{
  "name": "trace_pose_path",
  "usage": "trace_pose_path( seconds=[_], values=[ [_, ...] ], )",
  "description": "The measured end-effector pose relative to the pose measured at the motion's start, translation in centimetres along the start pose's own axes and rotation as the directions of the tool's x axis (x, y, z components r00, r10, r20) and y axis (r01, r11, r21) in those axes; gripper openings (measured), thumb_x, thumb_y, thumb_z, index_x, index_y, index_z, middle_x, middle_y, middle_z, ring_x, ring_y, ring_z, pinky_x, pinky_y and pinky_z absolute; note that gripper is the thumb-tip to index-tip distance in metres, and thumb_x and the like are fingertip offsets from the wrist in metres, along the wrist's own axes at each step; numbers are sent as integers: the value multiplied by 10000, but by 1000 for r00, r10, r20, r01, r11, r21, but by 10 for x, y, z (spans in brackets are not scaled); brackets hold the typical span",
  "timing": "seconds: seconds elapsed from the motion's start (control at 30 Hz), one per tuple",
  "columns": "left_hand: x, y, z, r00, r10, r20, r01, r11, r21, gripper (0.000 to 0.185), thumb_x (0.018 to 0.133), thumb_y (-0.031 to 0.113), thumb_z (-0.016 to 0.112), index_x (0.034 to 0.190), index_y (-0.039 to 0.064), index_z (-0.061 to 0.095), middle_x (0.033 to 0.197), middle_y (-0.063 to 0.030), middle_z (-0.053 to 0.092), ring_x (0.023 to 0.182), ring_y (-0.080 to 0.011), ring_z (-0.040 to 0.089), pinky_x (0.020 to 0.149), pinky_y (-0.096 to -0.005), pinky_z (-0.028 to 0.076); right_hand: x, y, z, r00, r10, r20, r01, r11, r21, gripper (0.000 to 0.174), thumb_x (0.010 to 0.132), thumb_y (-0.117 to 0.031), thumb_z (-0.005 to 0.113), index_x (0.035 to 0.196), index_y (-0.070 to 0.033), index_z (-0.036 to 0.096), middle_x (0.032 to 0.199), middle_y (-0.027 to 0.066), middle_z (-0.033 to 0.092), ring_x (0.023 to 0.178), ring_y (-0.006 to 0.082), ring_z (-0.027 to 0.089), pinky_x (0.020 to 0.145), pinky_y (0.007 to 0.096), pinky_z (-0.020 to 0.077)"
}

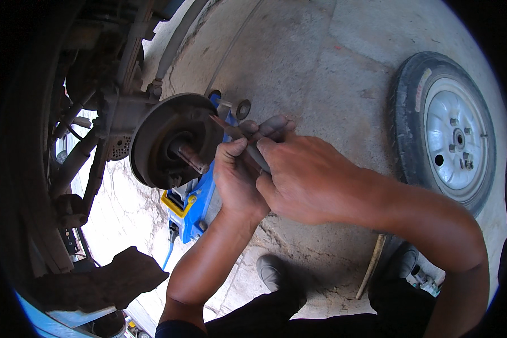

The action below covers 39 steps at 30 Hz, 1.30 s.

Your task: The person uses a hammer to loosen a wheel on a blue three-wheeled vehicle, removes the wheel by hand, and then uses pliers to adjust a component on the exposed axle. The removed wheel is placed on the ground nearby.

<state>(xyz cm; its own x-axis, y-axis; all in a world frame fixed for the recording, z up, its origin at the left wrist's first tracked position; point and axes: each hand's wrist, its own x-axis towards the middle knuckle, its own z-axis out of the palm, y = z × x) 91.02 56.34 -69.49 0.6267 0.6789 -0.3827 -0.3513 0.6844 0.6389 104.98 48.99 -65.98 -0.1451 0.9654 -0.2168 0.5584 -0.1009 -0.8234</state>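
My left hand (pixel 238 179) and my right hand (pixel 312 177) meet in front of the vehicle's brake assembly. Between them is a slim, dark, slightly curved metal piece (pixel 234 132) with a reddish, tapering end. The left thumb presses along it, while the right fingers close around its rear part; fingers hide much of its shape. Its tip lies in front of the rim of the round brake backing plate (pixel 152 126), and I cannot tell whether they touch. A bare axle spindle (pixel 190 157) juts from the plate's centre.
Below the axle stands a blue floor jack (pixel 194 219) with a yellow part. A wheel with tyre (pixel 410 126) lies on the concrete floor (pixel 291 72) at right. A wooden handle (pixel 371 267) is near my shoes (pixel 272 270). Dark suspension parts (pixel 74 164) fill the left side.
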Motion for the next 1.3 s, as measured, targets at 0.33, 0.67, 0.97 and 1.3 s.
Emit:
trace_pose_path(
  seconds=[0.33,0.67,0.97,1.3],
  values=[
    [-4,0,-3,998,2,65,-7,997,75,455,918,311,466,1267,28,537,1332,-240,602,1274,-366,555,1151,-482,355,2,8,5,991,26,-128,-18,998,67,322,930,-240,565,921,71,649,766,264,682,737,416,706,688,486,574],
    [5,2,-30,996,84,29,-86,991,100,444,948,272,461,1330,53,523,1323,-180,624,1264,-319,572,1139,-475,359,-2,13,-11,993,91,74,-92,996,19,355,929,-252,562,1042,71,659,879,287,684,871,421,702,787,485,573],
    [5,5,-23,990,141,-7,-138,978,158,357,1066,279,471,1351,69,518,1329,-168,629,1256,-297,589,1137,-457,381,-6,16,19,970,-21,-244,-61,944,-323,405,875,-185,662,1174,85,620,1063,288,619,867,405,710,760,468,596],
    [5,0,-20,988,148,-53,-131,961,243,381,1068,243,456,1382,34,507,1341,-166,627,1268,-293,592,1149,-449,371,4,25,33,943,-95,-318,-38,920,-390,281,865,-138,658,1066,58,664,988,277,635,839,359,719,667,436,600]
  ],
)
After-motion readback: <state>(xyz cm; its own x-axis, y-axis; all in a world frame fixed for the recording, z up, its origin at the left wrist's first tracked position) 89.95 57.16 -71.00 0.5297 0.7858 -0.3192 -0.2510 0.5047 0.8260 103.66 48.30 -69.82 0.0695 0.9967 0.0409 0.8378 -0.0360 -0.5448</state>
